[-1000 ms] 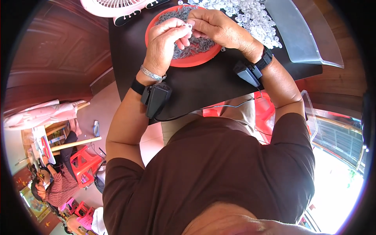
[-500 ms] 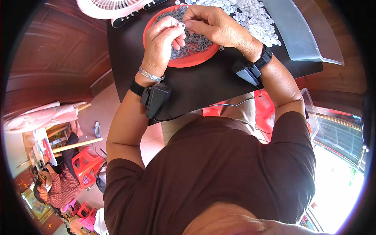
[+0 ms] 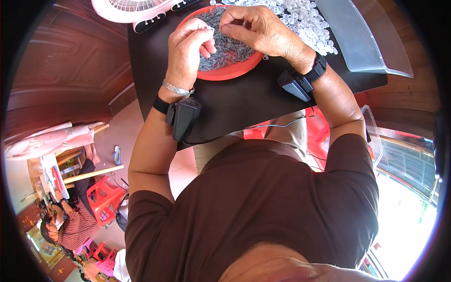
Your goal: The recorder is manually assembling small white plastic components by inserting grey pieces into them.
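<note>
On a black table we see a round red basin full of small grey pieces, with clear plastic pieces heaped beyond it, between a pink fan and a translucent tray. Above the basin, our left hand pinches a small white piece, while our right hand curls just apart from it, whether gripping anything we cannot tell. Behind us lie red stools, a person in stripes and a bright opening.
</note>
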A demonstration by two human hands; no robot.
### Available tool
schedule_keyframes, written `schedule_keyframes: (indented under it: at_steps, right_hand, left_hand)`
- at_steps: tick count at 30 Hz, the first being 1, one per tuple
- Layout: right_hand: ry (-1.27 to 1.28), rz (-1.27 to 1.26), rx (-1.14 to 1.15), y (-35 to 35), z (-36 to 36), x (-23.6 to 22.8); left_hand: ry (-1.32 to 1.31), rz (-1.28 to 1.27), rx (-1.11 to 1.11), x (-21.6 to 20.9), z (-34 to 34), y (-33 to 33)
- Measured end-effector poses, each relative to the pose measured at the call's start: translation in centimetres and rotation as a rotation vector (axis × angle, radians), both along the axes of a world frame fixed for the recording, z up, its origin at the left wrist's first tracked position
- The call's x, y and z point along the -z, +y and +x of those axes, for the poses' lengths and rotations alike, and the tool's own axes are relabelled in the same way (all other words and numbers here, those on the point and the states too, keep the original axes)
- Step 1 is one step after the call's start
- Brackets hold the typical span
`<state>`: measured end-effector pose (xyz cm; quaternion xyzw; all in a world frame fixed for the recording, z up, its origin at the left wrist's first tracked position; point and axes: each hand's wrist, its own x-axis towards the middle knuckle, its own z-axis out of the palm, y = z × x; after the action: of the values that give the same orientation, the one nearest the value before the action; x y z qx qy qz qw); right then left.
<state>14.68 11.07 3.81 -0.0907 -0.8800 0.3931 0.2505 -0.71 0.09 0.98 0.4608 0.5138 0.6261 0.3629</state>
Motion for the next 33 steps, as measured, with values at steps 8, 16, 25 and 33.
schedule_keyframes:
  at_steps: [8, 16, 25, 33]
  right_hand:
    - [-0.077, -0.007, 0.040, 0.8, 0.1, 0.2]
    - [0.090, -0.127, -0.081, 0.3, -0.3, -0.1]
    - [0.296, 0.032, -0.220, 1.3, -0.8, 1.1]
    - [0.350, 0.110, -0.270, 0.8, -0.4, 0.1]
  left_hand:
    - [-0.054, -0.001, 0.034, -0.1, 0.4, 0.1]
    - [-0.018, 0.003, 0.048, 0.2, 0.2, 0.1]
    - [0.014, 0.008, 0.033, 0.0, 0.5, 0.1]
    - [-0.025, -0.001, 0.090, -0.2, 0.4, -0.1]
